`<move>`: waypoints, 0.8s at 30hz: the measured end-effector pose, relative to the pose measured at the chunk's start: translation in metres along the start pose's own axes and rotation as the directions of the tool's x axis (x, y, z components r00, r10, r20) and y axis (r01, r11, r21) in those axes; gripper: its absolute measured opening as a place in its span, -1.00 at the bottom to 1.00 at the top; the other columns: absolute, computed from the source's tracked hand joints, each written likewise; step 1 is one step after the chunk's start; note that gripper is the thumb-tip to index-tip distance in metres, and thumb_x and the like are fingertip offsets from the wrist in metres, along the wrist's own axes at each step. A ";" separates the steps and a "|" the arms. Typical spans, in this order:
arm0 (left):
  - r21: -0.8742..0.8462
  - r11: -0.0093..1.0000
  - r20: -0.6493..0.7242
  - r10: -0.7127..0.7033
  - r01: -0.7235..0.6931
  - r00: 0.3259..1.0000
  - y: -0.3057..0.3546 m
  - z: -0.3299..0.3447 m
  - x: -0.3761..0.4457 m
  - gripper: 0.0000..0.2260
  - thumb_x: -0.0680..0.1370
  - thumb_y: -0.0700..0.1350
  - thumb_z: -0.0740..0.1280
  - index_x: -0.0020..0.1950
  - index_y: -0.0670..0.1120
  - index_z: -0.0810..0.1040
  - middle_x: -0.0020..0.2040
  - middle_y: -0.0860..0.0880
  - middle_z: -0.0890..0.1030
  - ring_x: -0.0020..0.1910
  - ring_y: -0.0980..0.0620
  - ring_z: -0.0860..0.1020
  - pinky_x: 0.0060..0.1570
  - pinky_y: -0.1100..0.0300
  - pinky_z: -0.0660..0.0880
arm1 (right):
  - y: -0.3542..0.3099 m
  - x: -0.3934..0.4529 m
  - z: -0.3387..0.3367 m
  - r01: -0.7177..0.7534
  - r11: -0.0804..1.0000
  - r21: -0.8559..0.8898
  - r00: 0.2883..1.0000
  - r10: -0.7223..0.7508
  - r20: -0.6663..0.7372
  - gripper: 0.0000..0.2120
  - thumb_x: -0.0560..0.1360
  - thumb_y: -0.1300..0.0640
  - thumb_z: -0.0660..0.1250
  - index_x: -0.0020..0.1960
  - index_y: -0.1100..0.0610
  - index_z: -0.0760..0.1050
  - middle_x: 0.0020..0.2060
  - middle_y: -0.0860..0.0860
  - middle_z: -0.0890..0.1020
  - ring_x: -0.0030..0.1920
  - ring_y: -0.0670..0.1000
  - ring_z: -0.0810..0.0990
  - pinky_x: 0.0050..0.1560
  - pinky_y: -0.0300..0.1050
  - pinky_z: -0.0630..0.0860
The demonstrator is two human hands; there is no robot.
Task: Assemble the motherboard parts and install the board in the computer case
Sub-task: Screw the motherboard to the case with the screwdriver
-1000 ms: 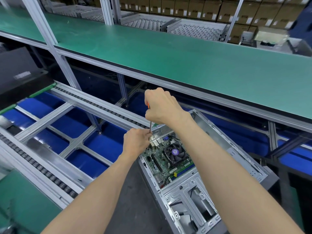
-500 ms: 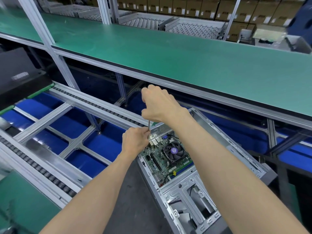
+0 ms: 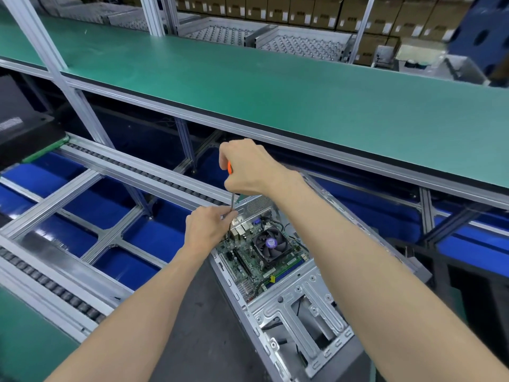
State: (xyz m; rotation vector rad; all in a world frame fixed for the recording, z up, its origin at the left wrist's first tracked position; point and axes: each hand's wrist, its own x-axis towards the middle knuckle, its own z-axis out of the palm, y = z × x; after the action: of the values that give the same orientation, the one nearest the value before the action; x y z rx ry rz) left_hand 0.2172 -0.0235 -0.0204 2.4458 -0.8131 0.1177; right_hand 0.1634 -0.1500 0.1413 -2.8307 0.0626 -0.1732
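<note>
**Screw at the board's corner: a slip is the risk**

Green worktop (image 3: pixel 275 86) runs behind a roller track (image 3: pixel 132 172), and the open computer case (image 3: pixel 297 304) lies below with the motherboard (image 3: pixel 248 260) seated inside. A screwdriver (image 3: pixel 232 199) is gripped at its orange handle by the right hand (image 3: pixel 248 169); its shaft is pinched by the left hand (image 3: pixel 209 227) near the tip. If the tip is tilted off the screw, which is hidden, the board could be gouged or the screw dropped beside the fan (image 3: pixel 271 244).
</note>
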 end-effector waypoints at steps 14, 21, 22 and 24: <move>0.110 0.993 0.040 -0.034 0.029 0.999 -0.003 0.002 0.001 -0.66 0.61 0.10 0.30 -0.32 0.00 0.56 -0.53 0.07 0.34 -0.36 -0.18 0.45 -0.30 0.06 0.45 | -0.011 0.011 0.004 0.009 0.999 -0.041 0.999 -0.011 -0.039 -0.87 0.33 0.22 0.26 -0.14 0.13 0.35 -0.21 0.04 0.38 -0.16 0.19 0.43 -0.30 -0.07 0.35; 0.136 0.991 0.075 -0.011 0.001 0.997 0.000 -0.002 0.000 -0.67 0.62 0.09 0.29 -0.31 0.01 0.53 -0.56 0.07 0.29 -0.41 -0.14 0.36 -0.32 0.09 0.27 | -0.006 0.006 0.005 -0.036 0.995 -0.097 0.995 0.027 -0.092 -0.85 0.41 0.17 0.29 -0.15 0.12 0.31 -0.19 0.04 0.36 -0.16 0.18 0.41 -0.24 -0.02 0.29; 0.144 0.990 0.078 -0.019 0.008 0.997 0.000 -0.001 0.000 -0.65 0.62 0.09 0.28 -0.35 0.01 0.46 -0.56 0.06 0.29 -0.41 -0.14 0.36 -0.31 0.09 0.26 | -0.007 0.005 0.004 -0.015 0.999 -0.051 0.998 0.012 -0.059 -0.85 0.36 0.20 0.28 -0.10 0.12 0.36 -0.13 0.05 0.42 -0.13 0.18 0.45 -0.23 -0.01 0.35; 0.151 0.988 0.075 -0.025 0.014 0.997 0.002 -0.002 -0.001 -0.62 0.62 0.08 0.27 -0.38 0.00 0.40 -0.57 0.06 0.29 -0.42 -0.14 0.36 -0.31 0.09 0.26 | -0.008 0.004 0.004 -0.014 1.000 0.012 0.999 0.014 -0.029 -0.78 0.31 0.23 0.26 -0.04 0.13 0.43 -0.06 0.06 0.49 -0.07 0.18 0.49 -0.16 0.02 0.46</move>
State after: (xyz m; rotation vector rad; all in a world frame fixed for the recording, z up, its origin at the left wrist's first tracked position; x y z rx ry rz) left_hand 0.2159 -0.0232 -0.0179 2.6133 -0.8407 0.0808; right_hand 0.1684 -0.1415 0.1407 -2.8149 0.0878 -0.2116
